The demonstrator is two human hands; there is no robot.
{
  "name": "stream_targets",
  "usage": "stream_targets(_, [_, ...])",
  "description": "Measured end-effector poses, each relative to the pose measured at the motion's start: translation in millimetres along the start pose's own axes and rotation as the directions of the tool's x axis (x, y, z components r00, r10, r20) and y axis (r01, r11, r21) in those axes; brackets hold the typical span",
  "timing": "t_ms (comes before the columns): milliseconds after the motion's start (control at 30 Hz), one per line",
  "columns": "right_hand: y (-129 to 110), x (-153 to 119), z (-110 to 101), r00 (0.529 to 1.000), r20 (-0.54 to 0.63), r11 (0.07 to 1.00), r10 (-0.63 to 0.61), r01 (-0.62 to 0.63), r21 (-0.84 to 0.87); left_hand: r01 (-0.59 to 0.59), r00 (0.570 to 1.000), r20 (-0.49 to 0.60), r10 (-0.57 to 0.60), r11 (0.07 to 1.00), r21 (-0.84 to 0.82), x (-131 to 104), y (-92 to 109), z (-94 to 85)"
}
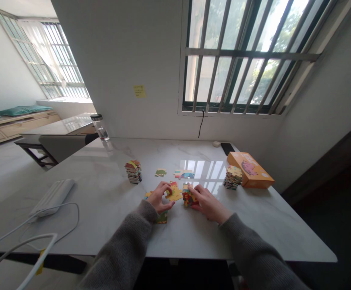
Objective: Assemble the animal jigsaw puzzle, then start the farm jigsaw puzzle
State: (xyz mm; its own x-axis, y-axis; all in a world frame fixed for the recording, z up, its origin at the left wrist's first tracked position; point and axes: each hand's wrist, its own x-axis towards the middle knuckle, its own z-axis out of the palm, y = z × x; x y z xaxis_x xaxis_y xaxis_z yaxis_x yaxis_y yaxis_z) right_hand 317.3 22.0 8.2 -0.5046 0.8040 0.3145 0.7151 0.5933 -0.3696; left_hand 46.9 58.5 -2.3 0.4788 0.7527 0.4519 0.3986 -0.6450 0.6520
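My left hand (160,198) curls its thumb and fingers around the edge of a yellow jigsaw puzzle piece (175,193). Just across from it, my right hand (209,203) grips a small stack of puzzle pieces (187,198) between thumb and fingers. Part of a green piece (162,218) shows below my left wrist, and other pieces are partly hidden under that hand. Farther back lie a loose green piece (160,172) and some joined pieces with a blue shape (184,174). Tall stacks of pieces stand on the left (133,172) and on the right (233,177).
An orange box (250,170) lies at the right, with a black phone (227,149) behind it. On the left are a white power strip (54,196) with cables and a clear bottle (100,128). The white marble-patterned table (103,225) has its front edge near my forearms.
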Motion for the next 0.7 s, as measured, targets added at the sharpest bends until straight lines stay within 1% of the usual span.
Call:
stream_targets(100, [11.8,7.4,-8.6,1.0,-0.019,0.999,0.01,-0.011,-0.043,0.0,1.0,0.031,0.0,1.0,0.02,-0.1,-1.3,0.5])
stream_targets(167, [18.0,14.4,-11.0,1.0,-0.024,0.999,0.007,-0.008,-0.044,0.009,0.998,0.057,-0.011,0.999,0.033,0.1,-2.0,0.4])
stream_targets(300, [23.8,29.9,-8.6,1.0,-0.018,1.0,-0.016,0.016,-0.024,0.006,0.997,0.074,-0.009,0.999,0.043,0.5,-4.2,0.8])
stream_targets(400, [24.9,37.6,-3.8,1.0,0.007,0.998,-0.01,0.01,-0.069,-0.001,0.996,0.089,-0.006,0.996,0.086,-0.1,-4.7,2.3])
stream_targets(567, [30.1,37.3,1.5,0.999,0.039,0.99,0.03,-0.024,-0.136,0.003,0.985,0.171,-0.037,0.98,0.198,-2.1,4.1,4.4])
stream_targets(633, [32.1,34.9,-0.1,0.998,0.041,0.99,0.05,-0.044,-0.137,-0.001,0.979,0.198,-0.044,0.975,0.221,-2.7,9.7,5.1])
stream_targets(700, [30.5,32.3,-4.4,0.998,0.014,0.99,0.059,-0.057,-0.129,-0.004,0.978,0.203,-0.046,0.972,0.236,-3.9,15.0,5.8])
